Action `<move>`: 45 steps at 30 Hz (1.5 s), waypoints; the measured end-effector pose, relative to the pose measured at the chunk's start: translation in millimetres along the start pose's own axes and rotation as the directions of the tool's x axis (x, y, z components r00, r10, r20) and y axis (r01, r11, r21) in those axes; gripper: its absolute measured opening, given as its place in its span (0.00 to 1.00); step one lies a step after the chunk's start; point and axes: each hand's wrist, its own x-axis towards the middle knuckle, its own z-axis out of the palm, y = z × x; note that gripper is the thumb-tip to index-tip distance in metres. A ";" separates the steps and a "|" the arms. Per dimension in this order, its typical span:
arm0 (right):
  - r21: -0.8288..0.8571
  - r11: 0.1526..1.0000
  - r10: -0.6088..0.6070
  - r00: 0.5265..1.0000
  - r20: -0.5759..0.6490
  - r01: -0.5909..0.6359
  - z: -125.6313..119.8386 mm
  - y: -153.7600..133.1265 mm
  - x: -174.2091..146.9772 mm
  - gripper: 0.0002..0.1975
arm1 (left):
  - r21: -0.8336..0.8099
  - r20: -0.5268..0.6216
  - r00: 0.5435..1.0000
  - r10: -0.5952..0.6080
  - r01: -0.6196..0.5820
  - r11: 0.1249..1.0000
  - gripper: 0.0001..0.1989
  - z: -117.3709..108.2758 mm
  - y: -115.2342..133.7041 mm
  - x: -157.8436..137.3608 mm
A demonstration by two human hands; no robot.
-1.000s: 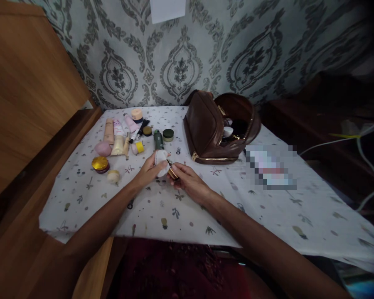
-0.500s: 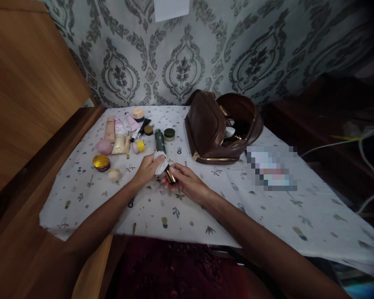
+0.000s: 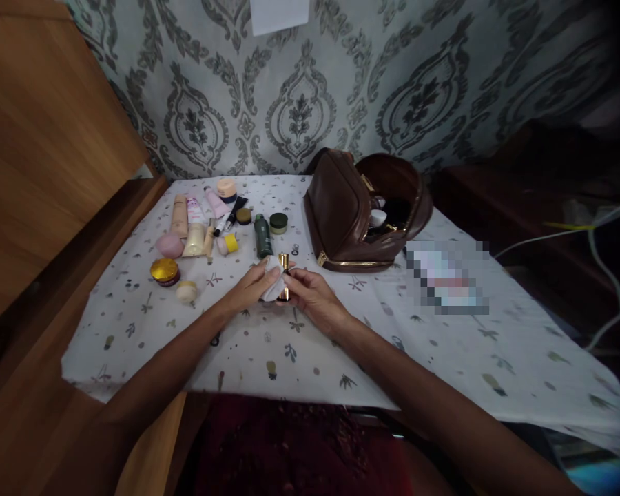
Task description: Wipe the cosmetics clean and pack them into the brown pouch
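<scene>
My left hand (image 3: 253, 286) is closed on a white wipe (image 3: 273, 281), pressing it against the side of a small gold and black bottle (image 3: 284, 263). My right hand (image 3: 315, 296) grips that bottle, which stands nearly upright with its shiny gold end on top; fingers cover much of its middle. Just beyond the hands a dark green bottle (image 3: 262, 236) lies on the patterned cloth, beside a jar with a dark green lid (image 3: 278, 222).
On the left sit several cosmetics, among them a pink sponge (image 3: 169, 245), a gold-lidded jar (image 3: 164, 271) and a beige tube (image 3: 180, 215). An unzipped brown leather bag (image 3: 341, 213) stands right of centre. Further right lies a blurred-out item (image 3: 447, 277).
The gold and black bottle has turned from slanting downward to nearly upright, gold end up. The wipe has shifted from above the bottle to its left side.
</scene>
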 end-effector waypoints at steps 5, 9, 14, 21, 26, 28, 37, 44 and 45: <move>-0.015 1.000 0.000 1.000 -0.027 0.000 2.7 1.1 -0.9 0.22 | -0.084 0.069 0.998 0.004 0.001 0.996 0.31 -2.3 -5.9 0.3; -0.141 0.990 -0.027 0.997 -0.076 0.017 2.9 -0.4 -1.2 0.24 | -0.166 0.035 0.998 -0.043 0.048 0.985 0.31 -0.9 -9.3 1.6; -0.501 0.856 -0.216 0.969 -0.123 0.127 -9.2 -3.7 2.2 0.25 | -0.200 -0.007 0.999 -0.042 0.040 0.979 0.28 0.9 -7.7 1.3; -0.451 0.843 -0.373 0.923 -0.096 0.294 -10.6 -10.9 -0.4 0.19 | -0.088 -0.011 0.995 -0.102 0.101 0.991 0.29 2.3 -7.5 0.8; -0.425 0.858 -0.333 0.942 -0.036 0.287 -8.9 -11.2 0.9 0.19 | 0.084 -0.024 0.999 -0.040 0.042 0.996 0.30 7.4 -1.2 -0.2; -0.420 0.864 -0.322 0.946 -0.041 0.276 -9.9 -11.3 2.1 0.17 | 0.101 -0.037 0.998 -0.043 0.047 0.994 0.30 8.7 -1.0 0.0; -0.342 0.886 -0.335 0.942 -0.008 0.312 -9.5 -13.4 -0.4 0.18 | -0.225 -0.162 0.944 -0.288 0.248 0.942 0.22 0.6 0.7 3.8; -0.192 0.937 -0.313 0.946 -0.081 0.293 -11.2 -13.3 0.9 0.18 | -0.189 0.011 0.949 -0.314 0.310 0.932 0.25 -8.0 10.1 -1.3; -0.177 0.939 -0.316 0.944 -0.094 0.296 -11.3 -13.6 1.4 0.19 | -0.157 0.056 0.953 -0.298 0.303 0.940 0.27 -8.6 9.5 -2.3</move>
